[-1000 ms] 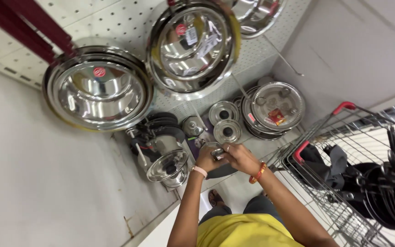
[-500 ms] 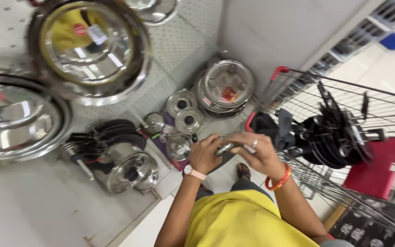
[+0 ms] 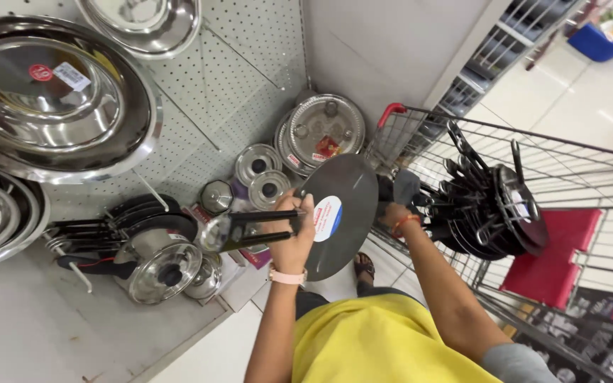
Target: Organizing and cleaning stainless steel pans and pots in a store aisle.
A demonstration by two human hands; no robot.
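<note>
My left hand (image 3: 294,240) is closed around long black handles that stick out to the left. It holds up a round, flat, dark griddle pan (image 3: 349,227) with a round white and blue label. The pan stands tilted in front of my body, its face toward me. My right hand (image 3: 394,211), with an orange bangle on the wrist, is at the pan's right rim, next to the shopping cart (image 3: 569,152). Its fingers are hidden behind the rim, so its grip does not show.
Several black pans (image 3: 494,213) stand stacked in the wire cart, which has a red handle (image 3: 391,112) and a red flap (image 3: 555,259). Large steel bowls (image 3: 58,99) hang on the pegboard. Steel plates (image 3: 324,131), lids and pots (image 3: 157,266) crowd the low shelf.
Both hands were together over a small item near the low shelf. Now the left hand holds the flat pan up by its handle, and the right hand has moved right toward the cart.
</note>
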